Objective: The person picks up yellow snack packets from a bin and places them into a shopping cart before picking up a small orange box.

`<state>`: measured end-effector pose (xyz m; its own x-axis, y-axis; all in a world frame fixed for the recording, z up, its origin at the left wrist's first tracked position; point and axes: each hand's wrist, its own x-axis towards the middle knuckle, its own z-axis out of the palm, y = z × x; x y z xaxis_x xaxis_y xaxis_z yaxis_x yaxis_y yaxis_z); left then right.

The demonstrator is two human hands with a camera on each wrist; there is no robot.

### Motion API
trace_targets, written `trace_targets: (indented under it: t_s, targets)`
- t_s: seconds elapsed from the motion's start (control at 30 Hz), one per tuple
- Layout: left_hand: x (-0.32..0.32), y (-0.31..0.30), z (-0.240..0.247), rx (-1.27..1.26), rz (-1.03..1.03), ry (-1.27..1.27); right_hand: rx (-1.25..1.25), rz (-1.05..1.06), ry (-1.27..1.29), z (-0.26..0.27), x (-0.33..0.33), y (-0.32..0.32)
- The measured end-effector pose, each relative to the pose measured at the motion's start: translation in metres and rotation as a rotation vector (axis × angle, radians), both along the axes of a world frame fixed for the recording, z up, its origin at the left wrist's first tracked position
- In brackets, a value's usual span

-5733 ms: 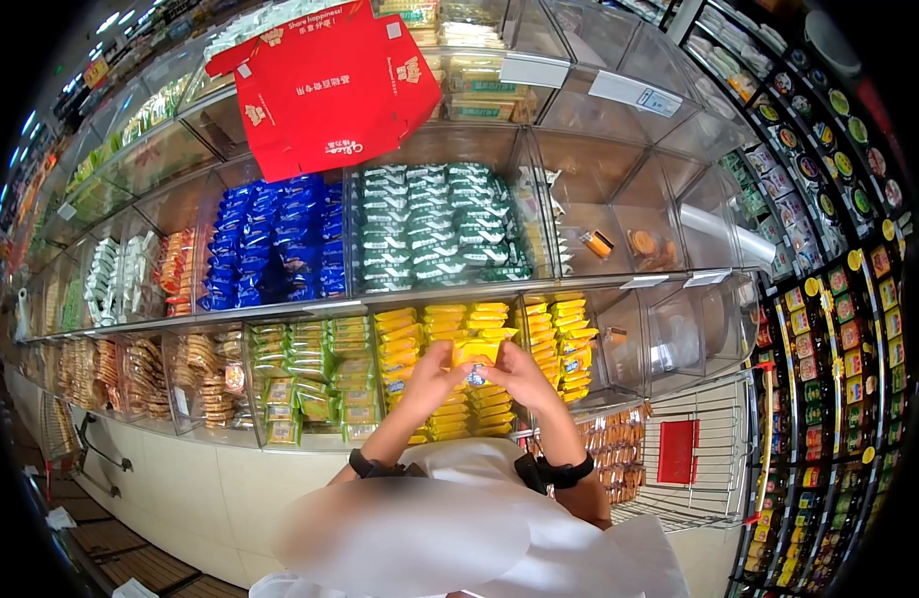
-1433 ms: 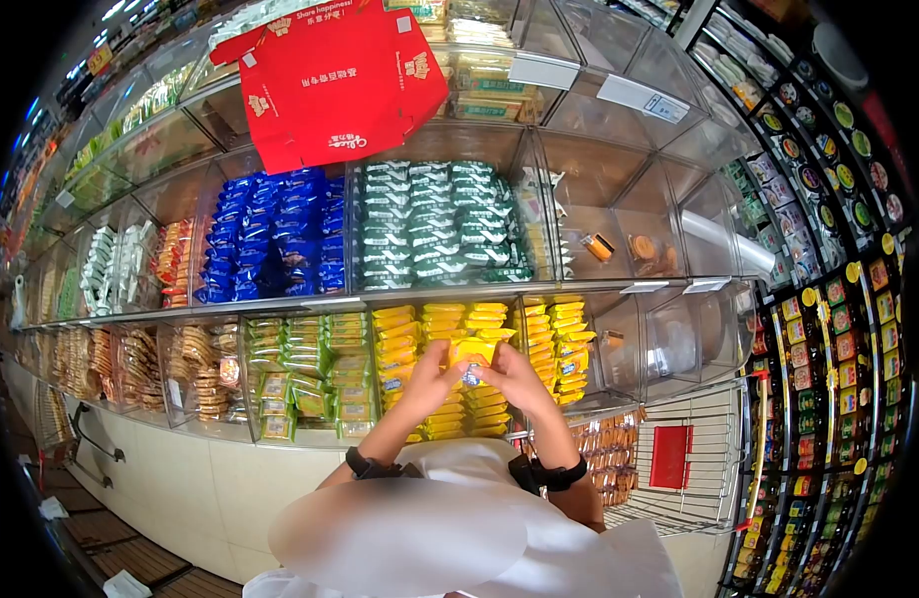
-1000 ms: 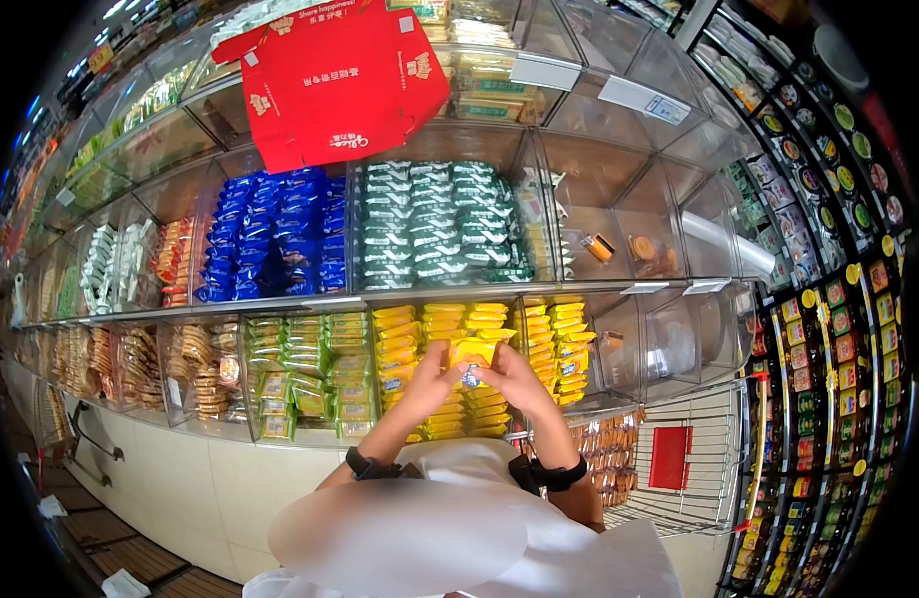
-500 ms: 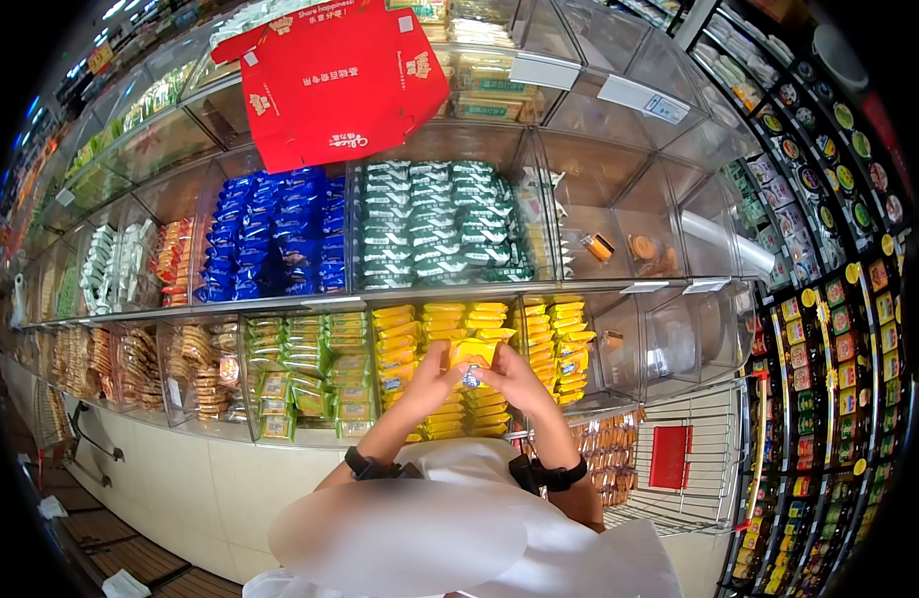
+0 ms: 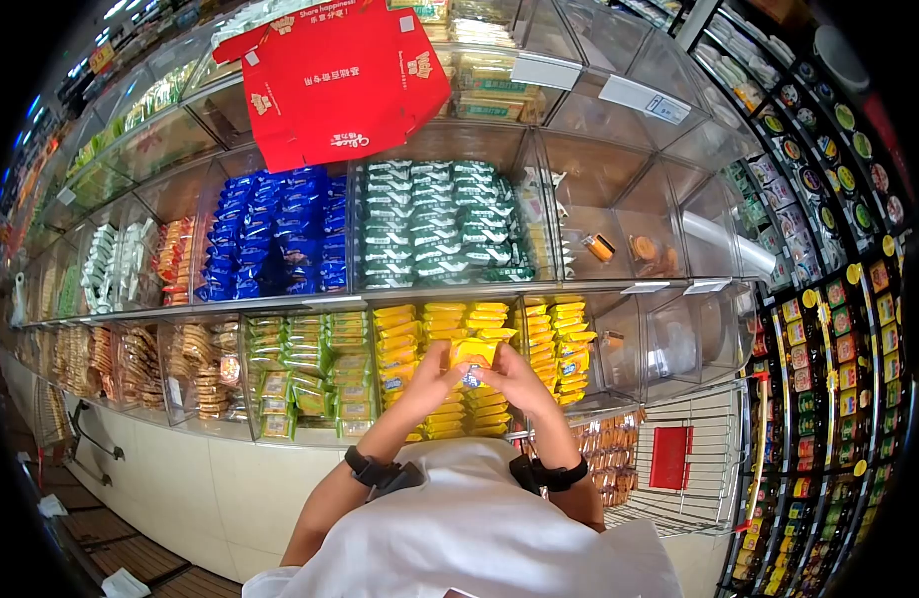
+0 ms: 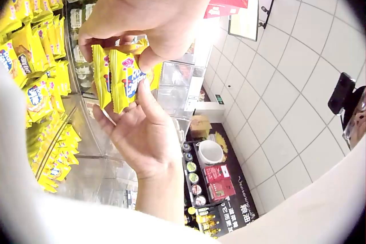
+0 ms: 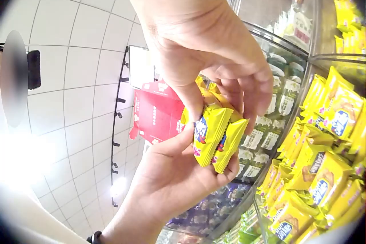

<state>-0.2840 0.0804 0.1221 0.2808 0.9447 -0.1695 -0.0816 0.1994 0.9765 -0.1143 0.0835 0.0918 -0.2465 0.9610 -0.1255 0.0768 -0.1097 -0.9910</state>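
I stand before a clear bin of yellow snack packets (image 5: pixel 419 344). Both hands meet in front of it around a small stack of yellow packets (image 5: pixel 474 352). My left hand (image 5: pixel 445 369) pinches the stack (image 6: pixel 123 78) between thumb and fingers in the left wrist view. My right hand (image 5: pixel 495 371) grips the same packets (image 7: pixel 217 135) from above with curled fingers, while the left hand (image 7: pixel 171 178) supports them underneath. In the left wrist view the right hand (image 6: pixel 143 135) lies under the stack. A dark band sits on each wrist.
Clear bins above hold blue packets (image 5: pixel 270 239) and green packets (image 5: pixel 434 224). A flattened red carton (image 5: pixel 330 85) lies on the top shelf. Light green packets (image 5: pixel 315 374) sit to the left, a wire basket (image 5: pixel 678 458) to the right, and product shelves (image 5: pixel 828 329) line the far right.
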Motion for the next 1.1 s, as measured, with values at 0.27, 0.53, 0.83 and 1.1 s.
trace_targets:
  t_s: [0.27,0.53,0.83,1.1]
  targets:
    - [0.000,0.000,0.000,-0.004,-0.002,0.030,-0.004,0.001,0.000,0.004,-0.001,0.000]
    - [0.000,0.001,-0.006,0.023,0.002,0.075,-0.016,0.005,-0.022,0.008,-0.001,0.000]
    - [0.001,0.001,-0.009,0.036,0.002,0.058,-0.011,-0.004,-0.017,0.004,-0.002,0.000]
    - [0.000,0.004,-0.026,0.117,0.045,0.087,0.032,-0.035,-0.058,-0.009,0.001,0.001]
